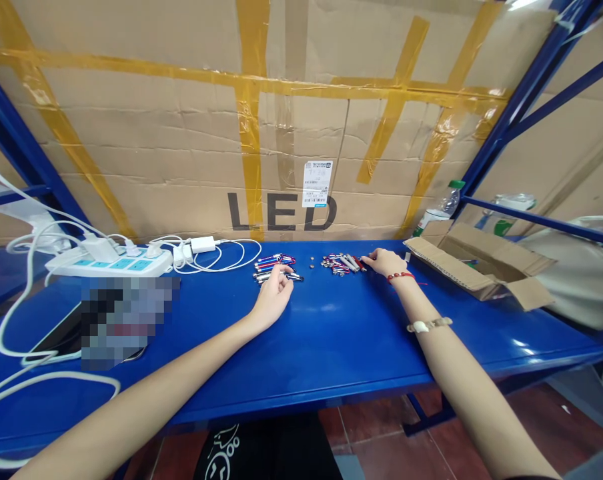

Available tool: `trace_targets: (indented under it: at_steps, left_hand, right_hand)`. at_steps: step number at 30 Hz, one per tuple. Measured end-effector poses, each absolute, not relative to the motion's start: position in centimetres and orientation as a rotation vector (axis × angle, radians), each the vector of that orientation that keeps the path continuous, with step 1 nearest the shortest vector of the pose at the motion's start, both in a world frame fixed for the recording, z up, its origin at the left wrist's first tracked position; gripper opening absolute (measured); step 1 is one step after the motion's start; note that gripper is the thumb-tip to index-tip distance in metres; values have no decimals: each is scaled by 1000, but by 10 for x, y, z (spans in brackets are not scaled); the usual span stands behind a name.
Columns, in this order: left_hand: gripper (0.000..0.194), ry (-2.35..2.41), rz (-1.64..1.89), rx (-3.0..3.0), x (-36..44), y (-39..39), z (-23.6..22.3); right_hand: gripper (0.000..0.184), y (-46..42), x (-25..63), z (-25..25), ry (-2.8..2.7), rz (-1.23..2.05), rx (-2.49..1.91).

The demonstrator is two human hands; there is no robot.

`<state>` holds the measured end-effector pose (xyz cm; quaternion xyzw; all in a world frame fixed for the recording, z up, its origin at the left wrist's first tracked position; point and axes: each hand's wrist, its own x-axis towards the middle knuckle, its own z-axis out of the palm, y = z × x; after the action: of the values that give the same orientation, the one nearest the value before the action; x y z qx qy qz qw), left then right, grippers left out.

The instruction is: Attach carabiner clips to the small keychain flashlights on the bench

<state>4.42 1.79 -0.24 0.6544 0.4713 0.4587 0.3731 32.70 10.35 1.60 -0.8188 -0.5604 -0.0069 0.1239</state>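
Note:
My left hand (275, 295) is closed, its fingertips curled at a small black metal tube (296, 277) that pokes out past them. Beside and behind it lies a row of slim tubes (269, 262) in red, blue and silver, partly covered by the fingers. My right hand (385, 262) reaches to the right edge of a second, looser pile of short coloured and silver tubes (342, 264), with thumb and forefinger pinched at a small red tube (360, 264). Between the two groups sit a couple of tiny round silver pieces (312, 266).
On the blue table (326, 347), a white power strip (111, 262) with tangled cables stands left, near a dark phone-like slab (66, 327), partly blurred. At right are an open cardboard box (476, 263) and a plastic bottle (441, 207). A large taped carton (181, 147) walls off the back.

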Motion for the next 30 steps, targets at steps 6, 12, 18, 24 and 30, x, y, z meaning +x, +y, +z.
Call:
trace_targets:
  at_steps: [6,12,18,24,30]
  left_hand:
    - [19,1195,1178,1673,44,20,-4]
    - [17,1200,1165,1684,44,18,-3]
    - [18,1198,1141,1672,44,18,-1]
    - [17,1195,1149,1684,45,18,-2]
    - [17,1201,1147,1683,45,19,-3]
  right_hand:
    - [23,101,318,15,-1727,42,-2261]
    - [23,100,313,15,-1719,85,-2221]
    - [24,100,319,17,-1641,-6,-2304]
    - [28,98,316,19,-1656,-61,-2175]
    - [30,88,273,13,-2247,-103,-1472]
